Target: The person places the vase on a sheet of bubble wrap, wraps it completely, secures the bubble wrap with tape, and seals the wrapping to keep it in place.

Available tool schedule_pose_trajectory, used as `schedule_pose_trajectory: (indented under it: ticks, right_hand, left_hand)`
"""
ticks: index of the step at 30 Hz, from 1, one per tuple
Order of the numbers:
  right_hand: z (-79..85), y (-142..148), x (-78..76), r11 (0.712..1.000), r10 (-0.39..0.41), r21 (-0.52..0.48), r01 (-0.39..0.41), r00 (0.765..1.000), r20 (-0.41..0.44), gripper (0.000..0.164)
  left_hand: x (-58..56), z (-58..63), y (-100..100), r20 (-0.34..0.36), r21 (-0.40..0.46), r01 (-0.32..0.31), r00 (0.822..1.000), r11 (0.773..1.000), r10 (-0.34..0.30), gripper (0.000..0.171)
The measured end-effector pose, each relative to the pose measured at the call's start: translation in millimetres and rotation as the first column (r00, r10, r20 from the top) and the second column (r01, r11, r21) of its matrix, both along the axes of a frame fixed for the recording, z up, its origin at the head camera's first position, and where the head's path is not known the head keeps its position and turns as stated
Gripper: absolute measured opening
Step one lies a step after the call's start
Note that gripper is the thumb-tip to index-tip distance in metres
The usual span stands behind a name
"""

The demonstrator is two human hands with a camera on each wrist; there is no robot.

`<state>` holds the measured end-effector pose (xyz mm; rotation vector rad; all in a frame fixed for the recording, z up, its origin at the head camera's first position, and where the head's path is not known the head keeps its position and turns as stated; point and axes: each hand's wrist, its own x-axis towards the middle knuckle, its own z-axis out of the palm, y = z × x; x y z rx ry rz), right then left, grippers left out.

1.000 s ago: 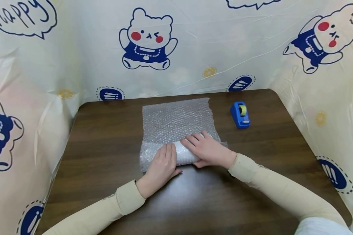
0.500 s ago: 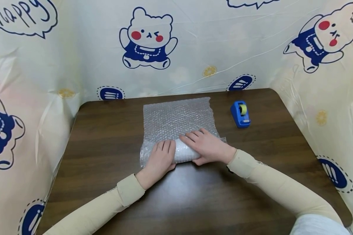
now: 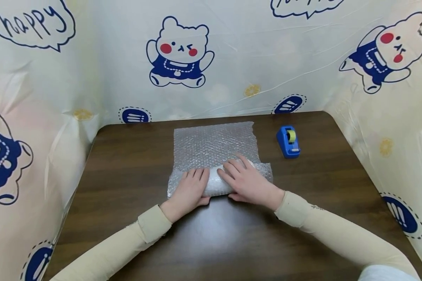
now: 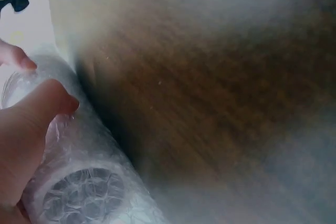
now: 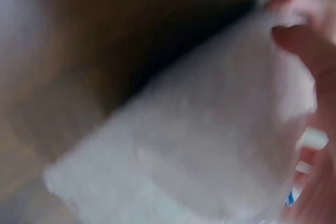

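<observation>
A sheet of clear bubble wrap (image 3: 214, 144) lies on the dark wooden table, its near part rolled into a thick white-looking roll (image 3: 216, 184). My left hand (image 3: 189, 190) grips the roll's left part, fingers over the top and thumb low on the near side. The right hand (image 3: 249, 183) holds it further right in the same way, its fingers spread. In the left wrist view the roll (image 4: 89, 135) shows a round end with bubbles inside a pale rim; what the wrap encloses cannot be told. The right wrist view is blurred, with the roll (image 5: 210, 119) under the fingers.
A blue tape dispenser (image 3: 288, 142) with a yellowish roll stands right of the sheet, towards the back. The table (image 3: 126, 156) has cloth with printed bears (image 3: 177, 54) hanging behind it and at both sides.
Both hands have rolled the bubble wrap a little further away from me, so the flat part is shorter. The head view has shifted slightly. The tape dispenser stays put on the table.
</observation>
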<state>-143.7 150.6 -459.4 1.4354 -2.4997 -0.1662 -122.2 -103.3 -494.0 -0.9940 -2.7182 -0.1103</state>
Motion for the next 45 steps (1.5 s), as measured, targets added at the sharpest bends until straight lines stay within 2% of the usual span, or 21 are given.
schedule_pose_trajectory:
  ticks: [5, 10, 16, 17, 19, 28, 33, 40, 45]
  right_hand:
    - [-11.4, -3.4, 15.6, 0.992, -0.120, 0.039, 0.122, 0.992, -0.041, 0.110]
    - [-20.1, -6.7, 17.2, 0.983, -0.172, 0.038, 0.178, 0.976, -0.130, 0.111]
    - [-29.8, -10.7, 12.2, 0.985, -0.171, -0.027, 0.170, 0.951, -0.256, 0.066]
    - [-31.0, -11.1, 11.4, 0.985, -0.171, -0.034, 0.167, 0.948, -0.269, 0.061]
    - [-31.0, -11.3, 10.1, 0.986, -0.169, -0.044, 0.163, 0.949, -0.267, 0.062]
    - [-26.2, -9.8, 3.7, 0.991, -0.132, -0.062, 0.122, 0.970, -0.205, 0.081]
    - [-20.8, -11.2, -1.2, 0.991, -0.130, -0.055, 0.124, 0.986, -0.105, 0.088]
    - [-10.2, -12.9, -12.1, 0.991, -0.120, -0.053, 0.122, 0.992, 0.038, 0.096]
    - [-5.9, -12.3, -19.1, 0.992, -0.103, -0.070, 0.109, 0.991, 0.080, 0.094]
  left_hand:
    - [-5.2, 3.7, -4.0, 0.021, 0.026, 0.023, 1.000, 0.999, -0.023, 0.083]
    - [-10.2, 4.7, -6.3, 0.021, 0.051, 0.046, 0.999, 0.998, -0.047, 0.083]
    - [-11.0, 4.0, -8.1, 0.026, 0.087, 0.058, 0.998, 0.995, -0.061, 0.084]
    - [-10.9, 3.9, -8.0, 0.029, 0.086, 0.056, 0.998, 0.995, -0.059, 0.084]
    - [-11.2, 3.9, -7.8, 0.031, 0.085, 0.050, 0.998, 0.995, -0.053, 0.084]
    - [-13.1, 1.3, -8.1, 0.044, 0.109, 0.034, 0.998, 0.993, -0.039, 0.090]
    - [-16.6, 2.0, -9.2, 0.055, 0.118, 0.021, 0.998, 0.993, -0.027, 0.085]
    - [-19.5, 7.0, -12.7, 0.006, 0.103, 0.006, 1.000, 0.995, -0.007, 0.082]
    - [-18.4, 8.1, -12.3, -0.017, 0.124, 0.023, 1.000, 0.992, -0.021, 0.083]
